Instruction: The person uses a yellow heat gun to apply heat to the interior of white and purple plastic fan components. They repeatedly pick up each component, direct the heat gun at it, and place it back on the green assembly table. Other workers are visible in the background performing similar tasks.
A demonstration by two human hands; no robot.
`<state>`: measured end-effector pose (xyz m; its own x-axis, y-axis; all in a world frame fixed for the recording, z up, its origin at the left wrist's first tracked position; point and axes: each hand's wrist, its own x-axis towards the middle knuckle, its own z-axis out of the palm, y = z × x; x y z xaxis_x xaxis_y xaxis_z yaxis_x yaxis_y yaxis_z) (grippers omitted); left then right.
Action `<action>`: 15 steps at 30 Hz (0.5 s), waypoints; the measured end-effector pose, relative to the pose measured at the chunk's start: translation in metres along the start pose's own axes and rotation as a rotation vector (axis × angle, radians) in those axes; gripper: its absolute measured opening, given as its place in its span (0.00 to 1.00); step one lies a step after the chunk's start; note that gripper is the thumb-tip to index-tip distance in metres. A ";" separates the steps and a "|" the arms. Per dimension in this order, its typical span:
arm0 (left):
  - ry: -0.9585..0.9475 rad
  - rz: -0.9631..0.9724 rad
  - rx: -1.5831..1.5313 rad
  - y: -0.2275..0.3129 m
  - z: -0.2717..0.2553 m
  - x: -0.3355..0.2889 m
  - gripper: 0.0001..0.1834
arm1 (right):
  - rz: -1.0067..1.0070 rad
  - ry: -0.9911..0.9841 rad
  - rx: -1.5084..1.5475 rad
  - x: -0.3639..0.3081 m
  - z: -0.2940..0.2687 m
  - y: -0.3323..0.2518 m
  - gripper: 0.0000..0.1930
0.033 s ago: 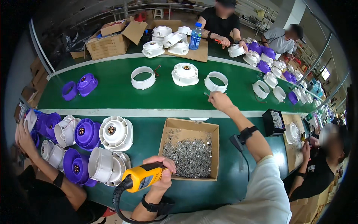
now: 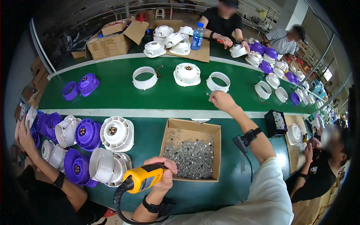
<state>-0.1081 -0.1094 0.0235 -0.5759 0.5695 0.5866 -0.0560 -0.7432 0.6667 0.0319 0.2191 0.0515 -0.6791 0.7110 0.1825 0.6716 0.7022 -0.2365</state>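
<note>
Apparently nothing has visibly changed, so work stands level: the left hand (image 2: 165, 175) clamps a yellow power tool (image 2: 143, 179) over the tabletop's (image 2: 233, 180) near edge; the right hand (image 2: 222, 100), fingers together, contents unclear, hovers beside the conveyor belt's (image 2: 123, 98) white ring (image 2: 217, 87).

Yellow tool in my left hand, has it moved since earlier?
No, no visible shift: the yellow tool is still by the near left corner of the cardboard tray.
</note>
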 end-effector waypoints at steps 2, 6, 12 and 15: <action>0.008 -0.007 0.001 -0.001 0.000 -0.002 0.23 | -0.127 -0.116 0.097 -0.013 -0.033 -0.038 0.09; -0.016 -0.011 -0.035 -0.005 -0.007 -0.005 0.23 | -0.349 -0.428 0.205 -0.038 -0.063 -0.108 0.11; -0.020 -0.012 -0.026 -0.006 -0.005 -0.005 0.24 | -0.492 -0.335 0.079 -0.007 -0.046 -0.140 0.10; -0.028 0.008 -0.035 -0.009 -0.004 -0.006 0.24 | -0.453 -0.137 -0.123 0.049 -0.029 -0.139 0.07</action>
<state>-0.1076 -0.1079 0.0119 -0.5535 0.5729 0.6045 -0.0803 -0.7592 0.6459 -0.0861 0.1578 0.1205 -0.9383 0.3273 0.1116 0.3240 0.9449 -0.0468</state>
